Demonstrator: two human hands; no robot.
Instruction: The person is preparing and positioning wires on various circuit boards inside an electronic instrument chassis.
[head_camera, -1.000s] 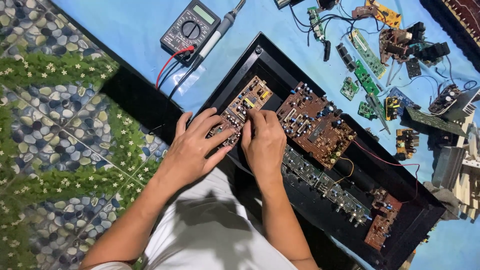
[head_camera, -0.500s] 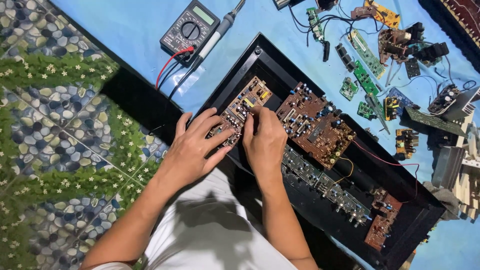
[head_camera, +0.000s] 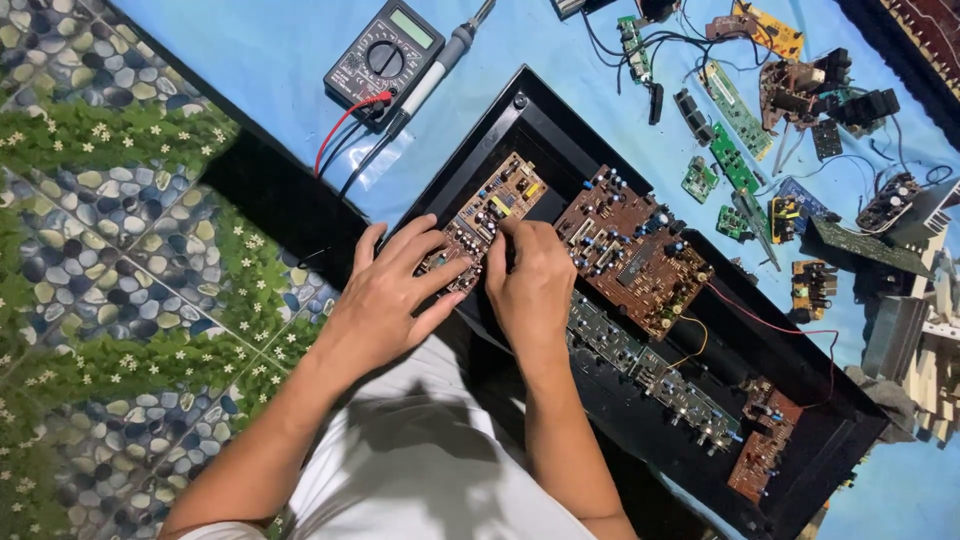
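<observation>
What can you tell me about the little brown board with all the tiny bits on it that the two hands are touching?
The small circuit board is a tan-brown rectangle, thin and stiff-looking, studded with tiny parts, some yellow and blue. It lies slanted at the near-left end of the open black case, beside a bigger brown board. The left hand rests its fingers on the board's lower end, and the right hand pinches at its middle edge. Its lower corner is hidden under the fingers.

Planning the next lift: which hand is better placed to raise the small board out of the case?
Left, probably. The left hand already spans the small board's near end, fingers on its edge; the right hand only pinches its middle, inside the case.
</observation>
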